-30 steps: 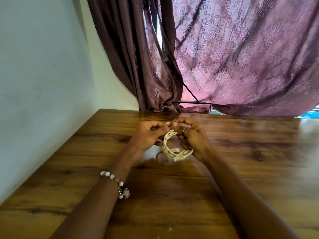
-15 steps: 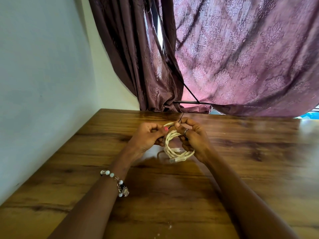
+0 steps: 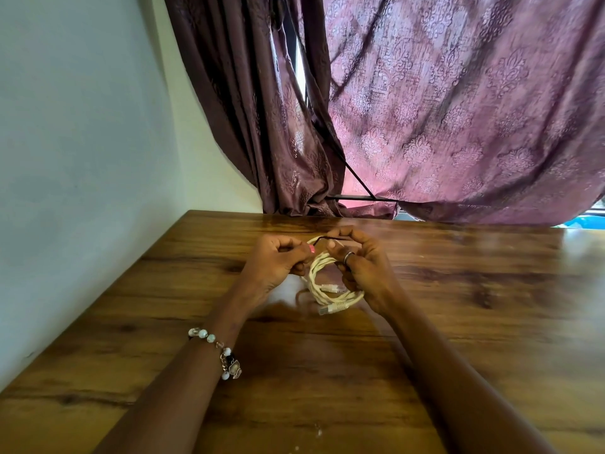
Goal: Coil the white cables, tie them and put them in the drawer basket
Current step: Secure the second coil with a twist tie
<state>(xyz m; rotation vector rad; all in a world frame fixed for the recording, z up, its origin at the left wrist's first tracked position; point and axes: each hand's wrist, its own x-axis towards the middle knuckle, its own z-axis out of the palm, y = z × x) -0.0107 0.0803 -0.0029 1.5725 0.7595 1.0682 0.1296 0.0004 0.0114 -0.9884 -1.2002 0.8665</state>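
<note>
A coiled white cable (image 3: 319, 278) with clear plugs at its ends hangs between my hands, just above the wooden table (image 3: 458, 322). A thin black tie (image 3: 330, 238) stretches across the top of the coil. My left hand (image 3: 278, 262) pinches the tie's left end with curled fingers. The tie's right end is pinched by my right hand (image 3: 363, 267), which wears a ring and also cradles the coil's right side. The drawer basket is not in view.
A white wall (image 3: 82, 158) runs along the table's left edge. Purple patterned curtains (image 3: 458, 109) hang behind the table's far edge, with a dark rod (image 3: 357, 198) at their foot. Bare wood surrounds my arms.
My hands have drawn slightly apart, pulling the black tie out straighter across the top of the coil. The coil stays in the same place over the table.
</note>
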